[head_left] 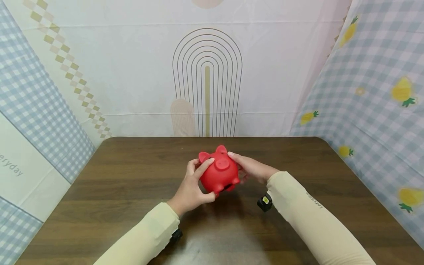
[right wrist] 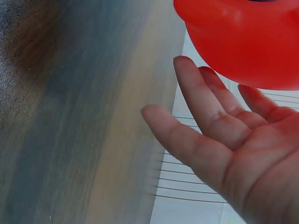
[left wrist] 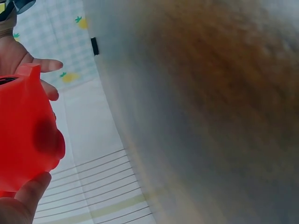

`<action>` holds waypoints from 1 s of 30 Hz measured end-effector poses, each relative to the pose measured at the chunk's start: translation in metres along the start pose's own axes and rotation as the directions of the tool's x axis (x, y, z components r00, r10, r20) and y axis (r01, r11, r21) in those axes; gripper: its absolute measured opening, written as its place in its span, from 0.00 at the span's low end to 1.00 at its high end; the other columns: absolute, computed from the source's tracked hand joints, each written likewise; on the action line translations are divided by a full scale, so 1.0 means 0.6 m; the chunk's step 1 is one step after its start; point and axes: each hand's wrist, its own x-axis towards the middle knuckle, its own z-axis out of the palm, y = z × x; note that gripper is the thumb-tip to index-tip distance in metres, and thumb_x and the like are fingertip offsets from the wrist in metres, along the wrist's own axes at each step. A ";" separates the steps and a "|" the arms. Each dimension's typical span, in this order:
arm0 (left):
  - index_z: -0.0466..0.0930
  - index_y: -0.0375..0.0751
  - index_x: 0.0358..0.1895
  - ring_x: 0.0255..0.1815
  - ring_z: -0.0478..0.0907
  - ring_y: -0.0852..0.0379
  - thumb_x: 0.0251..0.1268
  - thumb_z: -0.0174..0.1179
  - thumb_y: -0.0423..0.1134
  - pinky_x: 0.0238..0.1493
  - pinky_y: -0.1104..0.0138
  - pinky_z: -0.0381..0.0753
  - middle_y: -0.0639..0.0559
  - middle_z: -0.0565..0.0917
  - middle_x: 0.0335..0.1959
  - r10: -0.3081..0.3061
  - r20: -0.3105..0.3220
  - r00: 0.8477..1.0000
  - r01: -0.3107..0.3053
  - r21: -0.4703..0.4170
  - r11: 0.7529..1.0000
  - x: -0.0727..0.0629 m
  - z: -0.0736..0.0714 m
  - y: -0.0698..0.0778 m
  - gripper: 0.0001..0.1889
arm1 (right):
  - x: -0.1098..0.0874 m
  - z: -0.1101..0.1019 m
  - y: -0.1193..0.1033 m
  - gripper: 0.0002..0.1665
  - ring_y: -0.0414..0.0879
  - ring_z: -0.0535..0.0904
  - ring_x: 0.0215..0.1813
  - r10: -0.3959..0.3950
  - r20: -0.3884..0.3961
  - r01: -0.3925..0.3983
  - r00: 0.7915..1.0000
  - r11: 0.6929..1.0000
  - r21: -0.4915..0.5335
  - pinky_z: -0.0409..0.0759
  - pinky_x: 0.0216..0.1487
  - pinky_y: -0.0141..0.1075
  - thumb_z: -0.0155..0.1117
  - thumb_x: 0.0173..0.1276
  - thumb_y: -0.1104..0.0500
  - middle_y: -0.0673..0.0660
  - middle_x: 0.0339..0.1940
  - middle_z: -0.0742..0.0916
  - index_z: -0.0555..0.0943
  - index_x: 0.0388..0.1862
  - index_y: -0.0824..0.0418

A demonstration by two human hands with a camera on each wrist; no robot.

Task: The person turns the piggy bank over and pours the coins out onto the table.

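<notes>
A red piggy bank is tilted above the middle of the table, its snout facing me and a dark opening showing underneath. My left hand grips it from the left, thumb low near a foot and a finger up beside the face. At the pig's right side is my right hand, one fingertip by the ear. In the right wrist view that hand has its fingers spread and fairly straight beside the red body; whether they touch it is unclear. The left wrist view catches the piggy bank at its left edge.
The dark wooden table has rounded far corners. Behind it hangs a white cloth with an arch pattern. Checked cloths flank it, the right one printed with pineapples. Each wrist carries a small black device.
</notes>
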 end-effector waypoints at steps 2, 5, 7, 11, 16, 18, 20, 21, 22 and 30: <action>0.64 0.60 0.69 0.64 0.63 0.45 0.37 0.73 0.35 0.50 0.55 0.81 0.43 0.61 0.63 0.001 0.010 1.000 -0.001 0.002 1.000 -0.001 0.000 0.000 0.47 | 0.000 0.000 0.001 0.41 0.50 0.82 0.42 0.002 0.017 -0.002 1.000 1.000 0.009 0.77 0.50 0.54 0.37 0.71 0.30 0.59 0.52 0.82 0.70 0.65 0.60; 0.64 0.61 0.69 0.64 0.63 0.45 0.37 0.73 0.35 0.50 0.55 0.81 0.43 0.60 0.64 -0.002 0.025 1.000 0.002 0.008 1.000 -0.002 0.000 0.003 0.48 | 0.000 0.000 0.004 0.41 0.50 0.81 0.45 0.001 0.045 -0.003 0.999 0.999 0.037 0.77 0.50 0.55 0.38 0.71 0.31 0.59 0.54 0.80 0.68 0.66 0.59; 0.63 0.61 0.69 0.63 0.64 0.45 0.38 0.73 0.35 0.49 0.54 0.82 0.43 0.60 0.64 -0.003 0.036 0.999 0.002 0.014 1.000 -0.004 0.001 0.005 0.48 | 0.001 -0.001 0.007 0.40 0.52 0.80 0.47 -0.002 0.073 -0.003 0.997 0.998 0.066 0.77 0.51 0.57 0.38 0.71 0.32 0.61 0.57 0.79 0.66 0.67 0.59; 0.63 0.60 0.70 0.63 0.64 0.44 0.38 0.73 0.34 0.49 0.54 0.82 0.43 0.59 0.65 0.006 0.051 0.999 -0.007 0.024 1.000 -0.006 0.001 0.008 0.48 | 0.002 -0.002 0.013 0.39 0.55 0.80 0.50 -0.024 0.138 0.005 0.990 0.991 0.130 0.77 0.51 0.60 0.38 0.71 0.35 0.63 0.61 0.76 0.63 0.70 0.61; 0.64 0.58 0.69 0.63 0.66 0.44 0.38 0.73 0.33 0.50 0.55 0.82 0.42 0.59 0.65 0.030 0.059 0.998 -0.031 0.012 0.999 -0.007 0.002 0.008 0.47 | 0.002 -0.001 0.018 0.41 0.54 0.82 0.47 -0.035 0.182 0.000 0.983 0.982 0.188 0.78 0.51 0.59 0.37 0.71 0.36 0.63 0.58 0.78 0.62 0.69 0.63; 0.64 0.58 0.69 0.63 0.67 0.44 0.38 0.72 0.33 0.50 0.55 0.82 0.42 0.58 0.65 0.043 0.062 0.997 -0.043 0.005 0.999 -0.006 0.003 0.007 0.47 | 0.002 0.000 0.019 0.41 0.54 0.83 0.45 -0.037 0.190 -0.001 0.981 0.980 0.198 0.78 0.51 0.58 0.36 0.71 0.36 0.63 0.57 0.79 0.62 0.69 0.64; 0.64 0.58 0.69 0.63 0.67 0.44 0.38 0.73 0.33 0.50 0.55 0.81 0.41 0.58 0.65 0.056 0.065 0.996 -0.057 0.006 0.998 -0.006 0.003 0.006 0.47 | 0.001 0.001 0.020 0.40 0.54 0.83 0.43 -0.035 0.190 -0.004 0.981 0.979 0.202 0.79 0.50 0.57 0.36 0.70 0.36 0.63 0.56 0.79 0.62 0.68 0.64; 0.64 0.58 0.69 0.64 0.66 0.44 0.38 0.73 0.33 0.50 0.55 0.82 0.41 0.58 0.65 0.062 0.067 0.996 -0.062 0.007 0.998 -0.006 0.003 0.006 0.47 | 0.001 0.001 0.021 0.40 0.53 0.83 0.44 -0.037 0.188 -0.001 0.981 0.980 0.197 0.80 0.49 0.55 0.37 0.70 0.36 0.63 0.56 0.79 0.62 0.68 0.64; 0.64 0.58 0.69 0.64 0.66 0.44 0.38 0.73 0.33 0.50 0.55 0.82 0.41 0.58 0.65 0.066 0.070 0.995 -0.066 0.007 0.998 -0.006 0.003 0.005 0.47 | 0.001 0.001 0.022 0.40 0.53 0.82 0.44 -0.033 0.184 -0.003 0.982 0.981 0.195 0.81 0.48 0.53 0.37 0.70 0.37 0.63 0.56 0.78 0.61 0.68 0.64; 0.63 0.59 0.69 0.66 0.62 0.45 0.41 0.73 0.32 0.50 0.55 0.81 0.43 0.58 0.67 0.038 0.126 0.991 -0.041 0.019 0.999 -0.005 0.000 0.004 0.47 | -0.001 0.002 0.030 0.39 0.50 0.81 0.47 -0.068 0.180 0.029 0.981 0.977 0.213 0.80 0.48 0.47 0.40 0.70 0.41 0.61 0.55 0.79 0.59 0.68 0.68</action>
